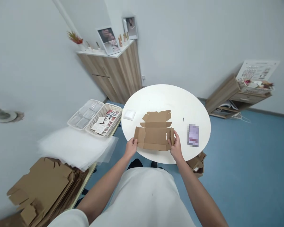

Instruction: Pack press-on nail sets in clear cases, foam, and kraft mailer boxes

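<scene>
A partly folded brown cardboard box (155, 135) lies at the near side of the round white table (165, 97). Its lid panel stretches away from me, and the side flaps stand partly raised. My left hand (131, 147) grips the left flap, thumb on the inside. At the opposite end, my right hand (176, 147) holds the right flap, with fingers curled around it. Beyond the left flap is a small white packet (129, 114). A purple item (193, 135), blurred by pixels, rests to the right of the box.
Left of the table are white baskets (104, 119) with packets and cards, translucent sheets (73, 146), and a stack of flat cardboard boxes (44, 189). Folded boxes (197, 164) sit below the table's right edge. A wooden cabinet (115, 69) and a shelf unit (236, 94) stand by the walls.
</scene>
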Tool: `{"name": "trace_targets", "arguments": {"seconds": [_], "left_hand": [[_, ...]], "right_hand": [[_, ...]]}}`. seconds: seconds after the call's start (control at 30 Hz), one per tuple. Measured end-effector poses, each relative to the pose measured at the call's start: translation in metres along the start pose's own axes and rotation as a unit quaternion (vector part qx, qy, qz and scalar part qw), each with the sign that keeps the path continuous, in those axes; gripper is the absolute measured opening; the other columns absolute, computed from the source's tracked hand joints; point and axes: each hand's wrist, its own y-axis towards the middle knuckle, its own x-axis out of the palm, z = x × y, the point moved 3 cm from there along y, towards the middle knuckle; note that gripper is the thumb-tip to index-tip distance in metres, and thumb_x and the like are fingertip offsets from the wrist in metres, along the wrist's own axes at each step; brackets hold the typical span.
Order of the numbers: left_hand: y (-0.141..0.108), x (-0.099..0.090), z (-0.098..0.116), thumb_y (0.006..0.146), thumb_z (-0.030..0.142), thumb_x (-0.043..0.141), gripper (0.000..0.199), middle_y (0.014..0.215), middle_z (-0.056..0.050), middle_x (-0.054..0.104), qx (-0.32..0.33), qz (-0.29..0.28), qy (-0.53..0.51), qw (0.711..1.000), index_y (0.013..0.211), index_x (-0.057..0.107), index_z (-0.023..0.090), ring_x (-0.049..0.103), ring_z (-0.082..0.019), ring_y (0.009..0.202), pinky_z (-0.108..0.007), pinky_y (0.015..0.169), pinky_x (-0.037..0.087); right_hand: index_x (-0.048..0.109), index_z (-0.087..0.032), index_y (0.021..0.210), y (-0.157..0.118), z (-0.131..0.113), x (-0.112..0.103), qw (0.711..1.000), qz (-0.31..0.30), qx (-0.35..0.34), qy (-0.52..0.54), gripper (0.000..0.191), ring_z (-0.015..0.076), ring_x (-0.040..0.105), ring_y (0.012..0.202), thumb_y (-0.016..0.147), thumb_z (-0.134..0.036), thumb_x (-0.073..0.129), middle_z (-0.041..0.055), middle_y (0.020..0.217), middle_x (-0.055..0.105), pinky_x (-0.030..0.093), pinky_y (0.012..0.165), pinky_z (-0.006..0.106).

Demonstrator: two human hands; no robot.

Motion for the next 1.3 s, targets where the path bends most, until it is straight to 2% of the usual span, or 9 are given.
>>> {"name": "trace_targets", "arguments": {"seconds": [0.23, 0.47, 0.67, 0.83, 0.97, 1.03, 1.13, 1.2, 1.3], "left_hand": [[0.022, 0.002, -0.005, 0.071, 0.047, 0.049, 0.034, 0.072, -0.004, 0.062, -0.083, -0.012, -0.072, 0.994, 0.076, 0.061, 0.015, 0.055, -0.015, 0.064, -0.024, 0.056, 0.041], [0.058, 0.006, -0.010, 0.067, 0.048, 0.054, 0.036, 0.058, -0.001, 0.055, -0.078, -0.029, -0.105, 0.991, 0.072, 0.062, 0.014, 0.049, -0.012, 0.056, -0.022, 0.052, 0.037], [0.075, 0.016, -0.027, 0.068, 0.040, 0.053, 0.029, 0.059, 0.000, 0.058, -0.091, -0.040, -0.116, 0.988, 0.070, 0.064, 0.014, 0.051, -0.012, 0.057, -0.022, 0.052, 0.037], [0.087, 0.023, -0.032, 0.069, 0.039, 0.052, 0.028, 0.064, -0.003, 0.063, -0.109, -0.066, -0.122, 0.984, 0.073, 0.064, 0.013, 0.057, -0.014, 0.060, -0.025, 0.055, 0.041], [0.098, 0.027, -0.033, 0.072, 0.031, 0.051, 0.028, 0.083, -0.009, 0.064, -0.112, -0.071, -0.111, 0.985, 0.092, 0.060, 0.013, 0.060, -0.016, 0.074, -0.028, 0.067, 0.045], [0.096, 0.025, -0.029, 0.072, 0.029, 0.052, 0.036, 0.099, -0.013, 0.060, -0.079, -0.059, -0.054, 0.994, 0.104, 0.054, 0.012, 0.059, -0.019, 0.086, -0.032, 0.075, 0.045], [0.082, 0.021, -0.013, 0.072, 0.031, 0.054, 0.050, 0.118, -0.015, 0.048, 0.062, -0.047, 0.101, 0.992, 0.118, 0.043, 0.014, 0.048, -0.024, 0.108, -0.039, 0.089, 0.038], [0.067, 0.023, 0.001, 0.070, 0.034, 0.057, 0.056, 0.125, -0.015, 0.042, 0.172, -0.080, 0.194, 0.962, 0.121, 0.040, 0.017, 0.037, -0.028, 0.118, -0.044, 0.095, 0.030], [0.047, 0.036, 0.017, 0.067, 0.030, 0.062, 0.055, 0.128, -0.012, 0.041, 0.276, -0.197, 0.293, 0.894, 0.118, 0.044, 0.023, 0.031, -0.031, 0.122, -0.049, 0.100, 0.017]], "right_hand": [[0.035, -0.024, 0.129, 0.003, 0.022, -0.002, 0.999, 0.029, 0.027, 0.027, 0.056, 0.0197, 0.043, 0.116, 0.079, -0.049, 0.042, 0.0059, 0.127, 0.047, 0.038, 0.093, 0.037], [0.057, -0.020, 0.108, 0.011, 0.032, -0.005, 0.983, 0.094, 0.115, -0.105, 0.041, 0.0215, 0.053, 0.095, 0.078, -0.040, 0.037, 0.0065, 0.100, 0.060, 0.043, 0.077, 0.034], [0.063, -0.018, 0.088, 0.010, 0.036, 0.000, 0.976, 0.091, 0.150, -0.127, 0.034, 0.0177, 0.053, 0.075, 0.070, -0.028, 0.036, 0.0026, 0.079, 0.062, 0.042, 0.067, 0.028], [0.058, -0.017, 0.104, 0.010, 0.040, 0.006, 0.974, 0.126, 0.139, -0.126, 0.042, 0.0153, 0.052, 0.070, 0.068, -0.031, 0.042, 0.0030, 0.084, 0.060, 0.042, 0.064, 0.028], [0.051, -0.016, 0.114, 0.017, 0.051, 0.002, 0.965, 0.134, 0.168, -0.151, 0.051, 0.0153, 0.052, 0.068, 0.067, -0.034, 0.047, 0.0047, 0.088, 0.057, 0.044, 0.066, 0.030], [0.047, -0.016, 0.119, 0.023, 0.055, -0.005, 0.954, 0.157, 0.175, -0.186, 0.057, 0.0176, 0.053, 0.075, 0.065, -0.037, 0.050, 0.0070, 0.096, 0.055, 0.044, 0.071, 0.033], [0.042, -0.017, 0.123, 0.039, 0.053, -0.017, 0.942, 0.191, 0.155, -0.227, 0.065, 0.0225, 0.049, 0.093, 0.063, -0.040, 0.056, 0.0109, 0.110, 0.050, 0.040, 0.082, 0.038], [0.042, -0.018, 0.123, 0.056, 0.050, -0.022, 0.944, 0.185, 0.149, -0.231, 0.065, 0.0242, 0.046, 0.101, 0.064, -0.042, 0.056, 0.0118, 0.114, 0.048, 0.037, 0.086, 0.039], [0.042, -0.018, 0.122, 0.088, 0.048, -0.026, 0.950, 0.159, 0.172, -0.204, 0.062, 0.0233, 0.046, 0.106, 0.068, -0.046, 0.053, 0.0112, 0.115, 0.050, 0.036, 0.089, 0.037]]}}
